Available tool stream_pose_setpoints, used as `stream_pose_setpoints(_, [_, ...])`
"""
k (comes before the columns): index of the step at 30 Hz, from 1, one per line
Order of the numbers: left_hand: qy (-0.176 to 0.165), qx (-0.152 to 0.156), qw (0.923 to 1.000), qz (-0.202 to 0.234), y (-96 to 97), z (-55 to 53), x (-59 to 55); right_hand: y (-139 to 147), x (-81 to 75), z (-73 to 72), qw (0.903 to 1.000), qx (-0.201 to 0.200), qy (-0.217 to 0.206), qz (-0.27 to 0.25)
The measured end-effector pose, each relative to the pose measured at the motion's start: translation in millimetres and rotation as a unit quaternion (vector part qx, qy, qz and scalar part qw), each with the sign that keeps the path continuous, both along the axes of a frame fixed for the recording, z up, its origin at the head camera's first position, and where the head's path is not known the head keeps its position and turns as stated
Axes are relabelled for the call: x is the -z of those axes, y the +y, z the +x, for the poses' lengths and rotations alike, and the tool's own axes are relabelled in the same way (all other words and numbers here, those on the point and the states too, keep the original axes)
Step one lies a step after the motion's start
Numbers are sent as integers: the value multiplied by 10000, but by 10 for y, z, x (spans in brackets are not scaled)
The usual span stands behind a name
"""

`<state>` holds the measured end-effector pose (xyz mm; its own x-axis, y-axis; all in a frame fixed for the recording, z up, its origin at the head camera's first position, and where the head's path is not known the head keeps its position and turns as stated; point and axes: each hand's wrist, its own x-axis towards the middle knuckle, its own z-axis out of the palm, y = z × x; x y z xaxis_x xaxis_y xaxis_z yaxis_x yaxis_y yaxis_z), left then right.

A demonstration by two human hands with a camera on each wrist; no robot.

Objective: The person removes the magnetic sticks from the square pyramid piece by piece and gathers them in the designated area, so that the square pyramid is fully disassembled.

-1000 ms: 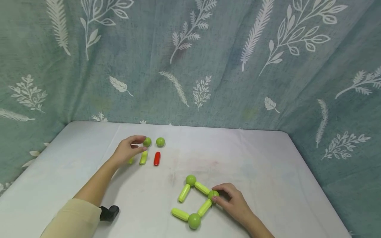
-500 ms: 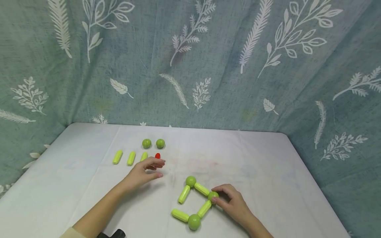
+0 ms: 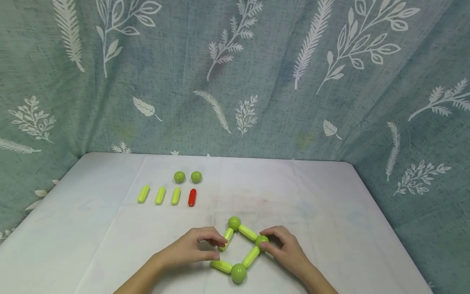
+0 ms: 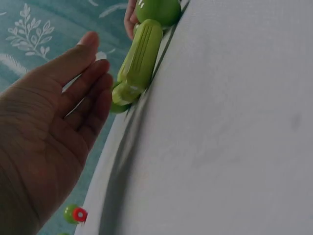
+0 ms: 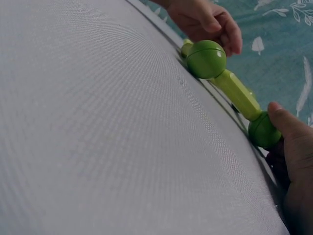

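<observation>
Three green balls and several yellow-green rods form a four-sided shape with a gap at its left corner. My right hand [image 3: 288, 251] pinches the ball at the right corner [image 3: 262, 241] between thumb and fingers. At the gap hovers my left hand [image 3: 192, 247], its fingers loosely bent and nothing between them. Its fingertips are close to the free ends of the upper left rod [image 3: 228, 237] and the lower left rod [image 3: 222, 266]. Another ball [image 3: 234, 223] sits at the top corner, and the near ball [image 3: 238, 272] joins two rods. The left wrist view shows the left palm [image 4: 54, 112] beside a rod [image 4: 141, 58].
Towards the back left, two loose green balls [image 3: 179, 177] sit behind a row of loose rods: three yellow-green rods [image 3: 160, 196] and one red rod [image 3: 192, 197]. All lie on the white-covered table [image 3: 312, 204]. A leaf-patterned curtain [image 3: 235, 102] hangs behind it.
My left hand has come from the loose balls at the back left, past the red rod, to the gap in the shape. The right hand stays on its ball.
</observation>
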<state>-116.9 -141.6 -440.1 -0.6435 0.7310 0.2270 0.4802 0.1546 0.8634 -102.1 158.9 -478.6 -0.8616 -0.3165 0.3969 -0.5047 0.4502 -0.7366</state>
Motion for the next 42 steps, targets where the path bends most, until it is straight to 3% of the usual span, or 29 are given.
stream_pose_setpoints(3, [258,398,9989,10,58,38,34,-2,-6,5,10000,14,-1,16])
stream_pose_setpoints(6, [785,710,9943,-90,133,79,64,5,-16,9,9999,-84,47,-67])
stream_pose_setpoints(11, [1545,858,9830,-497,223,137,80,-49,-215,80,9998,-158,7,-115])
stream_pose_setpoints(14, [1529,799,9827,-675,240,145,78,-83,-353,127,9998,-132,3,-121])
stream_pose_setpoints(17, [1471,692,9840,-723,243,147,78,-81,-355,129,9999,-106,4,-106])
stream_pose_setpoints(22, [1698,494,9816,-726,262,160,114,-82,-358,128,9998,-122,-17,-129])
stream_pose_setpoints(30, [1971,294,9788,-477,315,197,189,-18,-88,27,9995,-119,276,-62])
stream_pose_setpoints(38, [1177,178,9921,-392,216,215,141,13,1,10,9993,-270,51,-254])
stream_pose_setpoints(42, [1373,174,9898,-329,204,211,120,13,-11,11,9995,-224,134,-193])
